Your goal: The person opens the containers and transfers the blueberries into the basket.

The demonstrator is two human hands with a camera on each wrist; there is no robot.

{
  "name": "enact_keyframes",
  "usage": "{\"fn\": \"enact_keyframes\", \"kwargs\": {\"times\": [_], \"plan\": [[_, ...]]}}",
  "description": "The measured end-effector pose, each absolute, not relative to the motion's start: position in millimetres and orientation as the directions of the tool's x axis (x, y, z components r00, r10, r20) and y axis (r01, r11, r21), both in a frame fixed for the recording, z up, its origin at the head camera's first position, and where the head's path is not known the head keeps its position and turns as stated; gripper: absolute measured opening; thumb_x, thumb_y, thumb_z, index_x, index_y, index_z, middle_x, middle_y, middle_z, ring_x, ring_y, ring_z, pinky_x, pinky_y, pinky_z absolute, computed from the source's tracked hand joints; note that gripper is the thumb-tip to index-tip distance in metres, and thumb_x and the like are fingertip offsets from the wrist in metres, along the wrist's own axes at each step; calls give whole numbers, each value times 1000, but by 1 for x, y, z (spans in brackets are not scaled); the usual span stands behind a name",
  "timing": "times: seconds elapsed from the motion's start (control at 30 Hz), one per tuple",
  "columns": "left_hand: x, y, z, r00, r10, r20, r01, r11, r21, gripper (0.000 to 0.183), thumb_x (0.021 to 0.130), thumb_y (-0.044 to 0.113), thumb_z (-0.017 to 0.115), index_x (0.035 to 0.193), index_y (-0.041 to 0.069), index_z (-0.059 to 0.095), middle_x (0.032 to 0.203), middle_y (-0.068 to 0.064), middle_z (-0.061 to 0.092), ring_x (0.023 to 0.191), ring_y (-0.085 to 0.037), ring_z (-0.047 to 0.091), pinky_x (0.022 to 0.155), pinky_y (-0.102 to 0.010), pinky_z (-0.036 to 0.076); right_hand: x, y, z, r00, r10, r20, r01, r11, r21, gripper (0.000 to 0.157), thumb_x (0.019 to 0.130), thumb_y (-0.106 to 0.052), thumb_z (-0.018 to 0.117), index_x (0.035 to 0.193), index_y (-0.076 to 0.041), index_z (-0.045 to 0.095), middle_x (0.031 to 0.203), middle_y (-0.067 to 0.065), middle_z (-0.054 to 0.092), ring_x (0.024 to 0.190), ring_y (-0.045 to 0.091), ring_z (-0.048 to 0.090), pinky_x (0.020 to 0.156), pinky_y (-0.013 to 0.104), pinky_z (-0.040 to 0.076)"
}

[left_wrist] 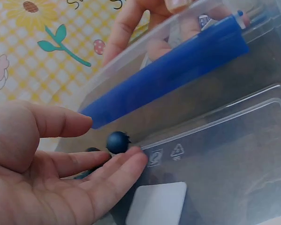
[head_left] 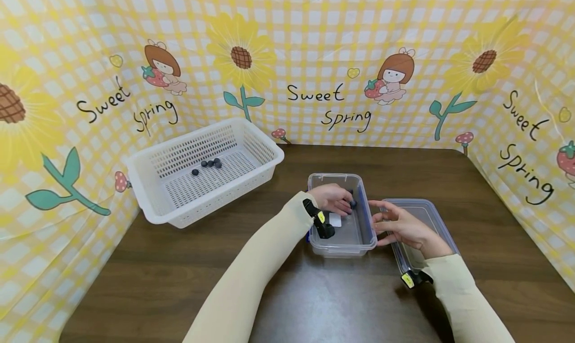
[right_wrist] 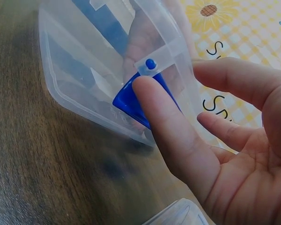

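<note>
My left hand [head_left: 332, 197] reaches down inside a clear plastic box [head_left: 343, 248], palm up with its fingers extended. At its fingertips in the left wrist view lies a blueberry [left_wrist: 117, 142], while the thumb stays apart from it. Darker berries are partly hidden behind those fingers. A white square [left_wrist: 159, 204] shows at the box's bottom. Beside the box's right wall, my right hand [head_left: 404, 228] has its fingers spread. In the right wrist view, its thumb overlaps the blue latch [right_wrist: 131, 98] on that wall.
A white perforated basket [head_left: 224, 200] stands at the left, with several blueberries [head_left: 211, 164] on its bottom. Right of the box, a clear lid [head_left: 420, 209] lies on the brown wooden table [head_left: 170, 278], partly under my right hand. A yellow checked cloth [head_left: 305, 43] surrounds the table.
</note>
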State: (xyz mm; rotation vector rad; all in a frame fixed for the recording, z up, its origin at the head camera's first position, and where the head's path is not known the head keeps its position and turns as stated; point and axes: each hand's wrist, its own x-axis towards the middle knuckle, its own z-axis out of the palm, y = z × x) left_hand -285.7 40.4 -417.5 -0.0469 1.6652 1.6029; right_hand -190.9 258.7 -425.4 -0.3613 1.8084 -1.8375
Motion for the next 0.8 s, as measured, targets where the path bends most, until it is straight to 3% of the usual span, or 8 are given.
{"fn": "enact_keyframes", "kwargs": {"times": [0.33, 0.63, 0.8], "plan": [[-282, 50, -420, -600, 571, -560, -506, 272, 819, 18, 103, 0, 49, 86, -2, 57, 79, -13, 62, 73, -19, 61, 104, -42, 48, -191, 259, -425, -825, -536, -179, 171, 64, -983, 72, 98, 0, 58, 153, 6, 11, 108, 12, 53, 89, 19, 65, 74, 43, 62], [-284, 49, -421, -621, 573, -535, -483, 258, 837, 19, 103, 2, 51, 86, -1, 58, 78, -12, 64, 72, -18, 62, 92, -37, 56, -189, 258, -423, -827, -534, -174, 170, 56, -984, 71, 98, 1, 58, 152, 6, 12, 107, 12, 53, 89, 19, 65, 73, 43, 62], [-287, 45, -415, -663, 571, -484, -460, 199, 865, 14, 104, 3, 49, 101, -6, 61, 81, -10, 64, 73, -16, 63, 81, -31, 57, -190, 257, -423, -824, -539, -174, 177, 47, -983, 70, 97, 3, 57, 152, 5, 13, 106, 12, 54, 89, 20, 65, 74, 43, 62]]}}
